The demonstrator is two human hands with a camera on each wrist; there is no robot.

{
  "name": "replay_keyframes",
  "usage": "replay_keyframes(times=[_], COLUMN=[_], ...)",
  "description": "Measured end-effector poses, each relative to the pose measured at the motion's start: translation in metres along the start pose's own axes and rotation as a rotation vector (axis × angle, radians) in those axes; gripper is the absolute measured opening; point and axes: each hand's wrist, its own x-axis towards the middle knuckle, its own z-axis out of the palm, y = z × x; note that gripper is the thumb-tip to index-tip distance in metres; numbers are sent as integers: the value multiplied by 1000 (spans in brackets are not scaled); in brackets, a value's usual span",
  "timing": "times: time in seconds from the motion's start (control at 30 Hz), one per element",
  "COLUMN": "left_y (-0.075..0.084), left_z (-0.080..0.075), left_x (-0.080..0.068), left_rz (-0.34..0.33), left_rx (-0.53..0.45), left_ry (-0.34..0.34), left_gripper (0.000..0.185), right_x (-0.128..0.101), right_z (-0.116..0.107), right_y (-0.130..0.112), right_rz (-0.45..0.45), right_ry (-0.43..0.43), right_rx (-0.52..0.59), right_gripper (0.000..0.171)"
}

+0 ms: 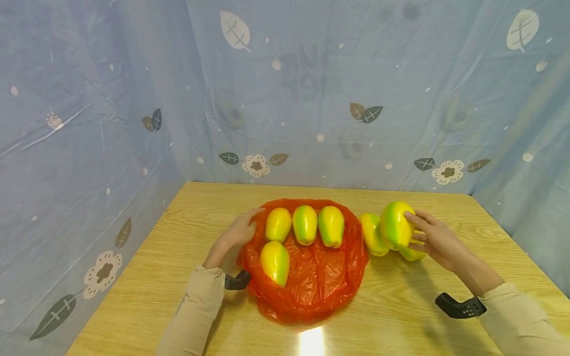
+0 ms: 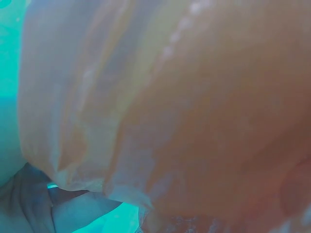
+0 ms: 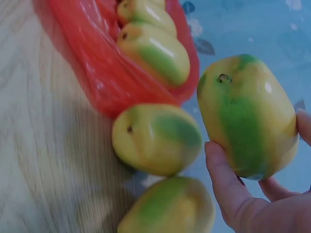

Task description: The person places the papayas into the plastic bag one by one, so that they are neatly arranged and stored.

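An open red plastic bag (image 1: 318, 267) lies on the table with several yellow-green papayas inside. Three stand in a row along its far side, and another papaya (image 1: 274, 262) sits at its near left. At the bag's left rim, my left hand (image 1: 238, 231) grips the plastic; bag film hides most of that hand in the left wrist view. My right hand (image 1: 438, 242) holds a papaya (image 3: 248, 116) between thumb and fingers, raised to the right of the bag. Below it, a loose papaya (image 3: 156, 139) lies beside the bag, with a second papaya (image 3: 170, 206) next to it.
The wooden table (image 1: 178, 277) extends around the bag on both sides. A blue patterned curtain (image 1: 311, 99) hangs behind and along the sides of the table. Light glares off the table's near edge.
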Motion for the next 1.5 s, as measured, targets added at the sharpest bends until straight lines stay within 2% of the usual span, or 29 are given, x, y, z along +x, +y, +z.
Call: replay_keyframes(times=[0.47, 0.83, 1.1, 1.5], left_y=[2, 0, 0, 1], left_z=[-1, -1, 0, -1], left_x=[0, 1, 1, 1], left_rz=[-11, 15, 21, 30], left_rx=[-5, 10, 15, 30], left_ry=[-7, -2, 5, 1], left_gripper=[48, 47, 47, 47], right_x=[3, 8, 14, 20], right_z=[38, 66, 89, 122], right_y=[-3, -3, 1, 11], right_rz=[24, 0, 42, 56], right_ry=[18, -19, -11, -50], right_rx=[2, 74, 103, 70], right_gripper=[81, 77, 81, 75])
